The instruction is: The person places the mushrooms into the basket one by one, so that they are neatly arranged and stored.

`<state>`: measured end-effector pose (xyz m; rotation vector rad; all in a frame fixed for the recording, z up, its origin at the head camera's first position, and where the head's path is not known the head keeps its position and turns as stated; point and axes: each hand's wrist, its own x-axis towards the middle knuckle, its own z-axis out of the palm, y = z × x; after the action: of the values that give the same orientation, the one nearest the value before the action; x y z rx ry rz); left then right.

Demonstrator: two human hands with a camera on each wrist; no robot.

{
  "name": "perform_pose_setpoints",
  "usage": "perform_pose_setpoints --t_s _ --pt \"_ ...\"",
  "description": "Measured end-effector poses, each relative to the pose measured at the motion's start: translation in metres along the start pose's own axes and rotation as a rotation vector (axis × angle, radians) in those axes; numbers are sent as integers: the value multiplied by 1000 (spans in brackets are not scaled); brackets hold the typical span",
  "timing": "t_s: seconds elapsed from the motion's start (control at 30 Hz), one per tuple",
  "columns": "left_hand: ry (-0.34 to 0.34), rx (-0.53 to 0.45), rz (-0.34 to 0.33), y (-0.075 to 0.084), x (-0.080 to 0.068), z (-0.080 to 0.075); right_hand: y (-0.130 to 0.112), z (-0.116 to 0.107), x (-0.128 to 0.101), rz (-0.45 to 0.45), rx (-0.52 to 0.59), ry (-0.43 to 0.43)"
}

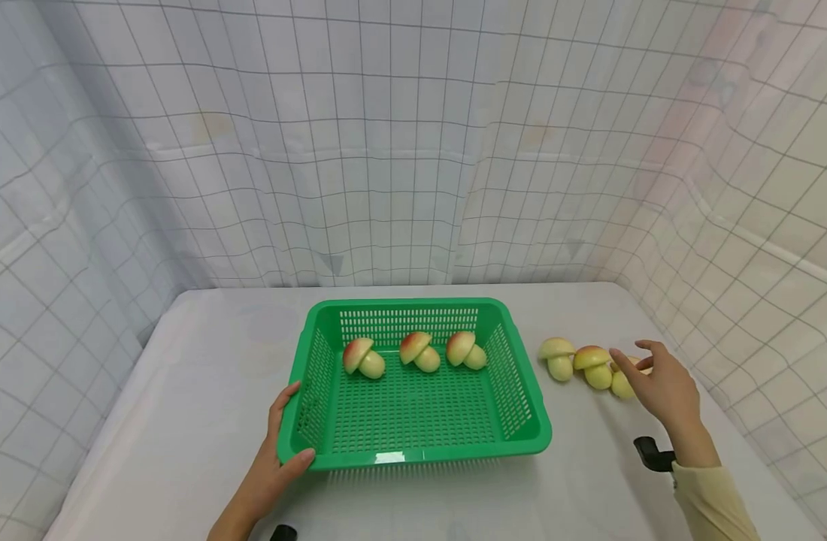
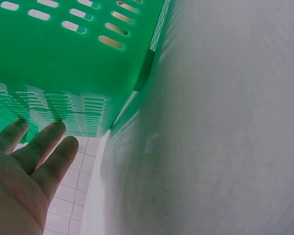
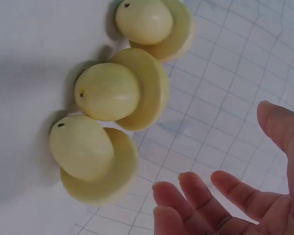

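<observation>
At the centre of the head view stood one green basket, rectangular and perforated, its glossy front rim toward the bottom of the frame. Contents, as I counted them: three mushroom-shaped pieces in a row across the upper half of its floor, namely a left piece and a middle piece, both with red-blushed caps, and a right piece near the basket's right wall.

Right of centre, on the white table, lay three more of the kind, in a row sloping down to the right: a pale-capped piece, a red-and-yellow-capped piece and an end piece, partly hidden by fingers. In the right wrist view their stems each bore a small dark mark.

Lower left: one left hand, spread around the basket's lower left corner, thumb on the front rim, fingers extended along the left side, touching rather than clutching.

At right: one right hand, beside the end piece, thumb and fingers well parted, lightly bent, holding nothing; one pale sleeve below it.

Upper frame: white grid-lined curtain.
</observation>
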<state>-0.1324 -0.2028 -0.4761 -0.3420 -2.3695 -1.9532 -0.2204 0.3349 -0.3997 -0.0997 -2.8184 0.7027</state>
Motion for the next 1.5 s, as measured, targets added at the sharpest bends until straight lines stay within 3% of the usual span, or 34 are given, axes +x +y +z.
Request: perform_pose_setpoints --t_s 0.3,0.77,1.13,1.5 --pt "0 -13 5 -1 -1 0 14 4 -5 61 -7 -143" --pt "1 -18 -6 -2 0 0 20 15 -3 127 -10 -270" --pt "0 -14 3 -2 -1 0 21 21 -2 152 -19 -180" --pt "6 -7 -6 0 -1 0 33 23 4 275 1 -240"
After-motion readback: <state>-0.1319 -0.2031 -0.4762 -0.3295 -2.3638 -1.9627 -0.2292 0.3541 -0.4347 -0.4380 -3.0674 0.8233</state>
